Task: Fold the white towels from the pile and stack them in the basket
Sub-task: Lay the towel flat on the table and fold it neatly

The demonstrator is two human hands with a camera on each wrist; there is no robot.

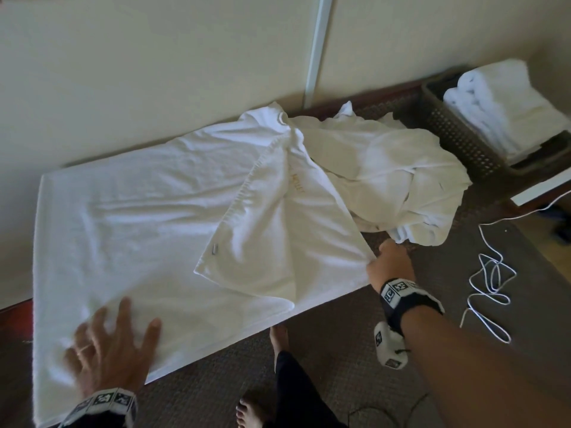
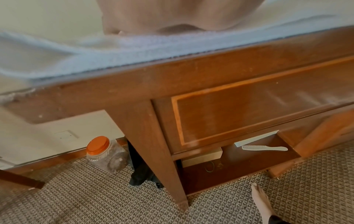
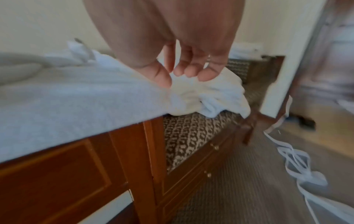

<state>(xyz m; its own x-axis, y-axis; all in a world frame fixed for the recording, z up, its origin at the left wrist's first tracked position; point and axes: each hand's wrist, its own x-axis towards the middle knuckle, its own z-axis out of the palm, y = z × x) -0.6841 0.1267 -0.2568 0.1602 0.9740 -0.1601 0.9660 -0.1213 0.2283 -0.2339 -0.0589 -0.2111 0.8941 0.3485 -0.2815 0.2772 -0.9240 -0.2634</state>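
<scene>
Wooden table [image 2: 191, 78] beside white cable [image 1: 491, 273], orange-lidded jar [image 2: 103, 153] below.

White cable [image 1: 489, 282] on carpet; orange-lidded jar [image 2: 104, 153], comb [image 2: 265, 148], perhaps a box [image 2: 202, 156] under wooden desk [image 2: 229, 84]

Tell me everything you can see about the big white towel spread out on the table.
The spread towel is white terry cloth with a hemmed edge and a small tag. It lies flat, covering most of the wooden table, with its right end folded back diagonally over itself. The left hand presses flat on its near left part; the right hand pinches its right edge. The towel pile lies against it.
</scene>
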